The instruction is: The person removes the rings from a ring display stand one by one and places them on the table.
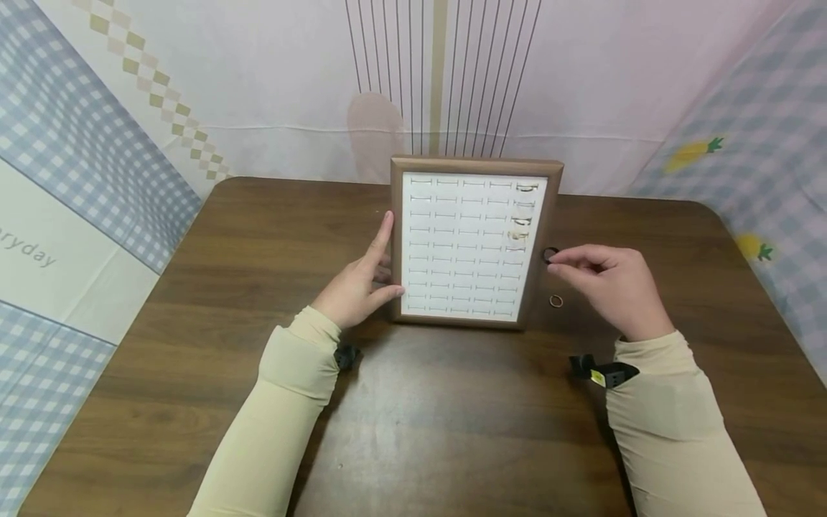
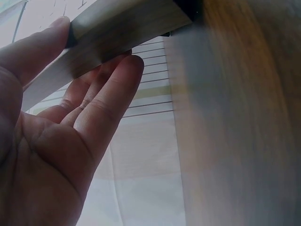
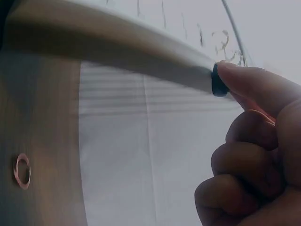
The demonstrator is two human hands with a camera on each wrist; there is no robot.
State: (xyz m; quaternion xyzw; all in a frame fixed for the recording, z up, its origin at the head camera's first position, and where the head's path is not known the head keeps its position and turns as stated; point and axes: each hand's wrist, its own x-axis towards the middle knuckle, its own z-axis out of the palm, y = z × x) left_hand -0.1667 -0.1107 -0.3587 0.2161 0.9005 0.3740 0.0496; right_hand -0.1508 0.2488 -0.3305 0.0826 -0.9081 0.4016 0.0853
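A ring display board [image 1: 461, 248] with a wooden frame and white slotted face leans upright on the table. My left hand [image 1: 355, 287] holds its left edge, thumb on the front; in the left wrist view the fingers [image 2: 113, 89] reach behind the frame. Between thumb and index fingertip, my right hand [image 1: 604, 280] pinches a black ring [image 1: 550, 254] just off the board's right edge. The right wrist view shows the same black ring [image 3: 218, 81] overlapping the frame's edge. Several rings [image 1: 520, 221] sit in the upper slots of the rightmost column.
A gold-coloured ring [image 1: 556, 301] lies on the brown wooden table [image 1: 452, 424], right of the board and below the right hand. Behind the table hangs a pale printed cloth [image 1: 271, 64], with checked cloth at both sides.
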